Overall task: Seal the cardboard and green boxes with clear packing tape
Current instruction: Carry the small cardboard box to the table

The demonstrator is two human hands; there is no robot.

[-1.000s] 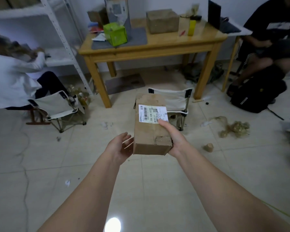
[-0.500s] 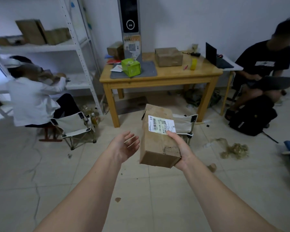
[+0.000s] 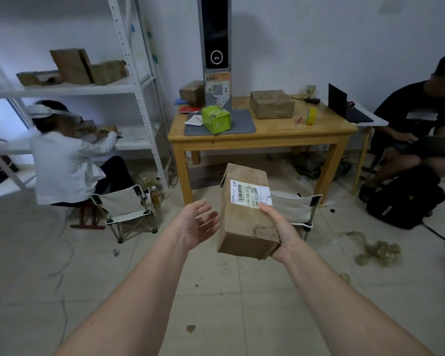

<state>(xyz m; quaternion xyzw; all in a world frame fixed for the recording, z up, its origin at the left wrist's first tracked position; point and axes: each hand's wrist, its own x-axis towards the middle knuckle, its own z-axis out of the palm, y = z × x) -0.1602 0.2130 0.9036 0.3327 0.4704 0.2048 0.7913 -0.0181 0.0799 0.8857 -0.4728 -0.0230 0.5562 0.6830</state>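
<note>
Head: cardboard box (image 3: 244,217) in right grip (image 3: 280,229) (L apart)

Wooden table (image 3: 262,138), far centre.
On it: grey mat (image 3: 242,127) with green box (image 3: 215,119); cardboard box (image 3: 272,104) right of it, yellow tape roll (image 3: 312,116) further right.

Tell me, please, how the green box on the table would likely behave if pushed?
The green box looks like thin card, so probably light and easily slid. It sits on a grey mat, which may add some grip. Flat-sided, it should not roll.
</note>
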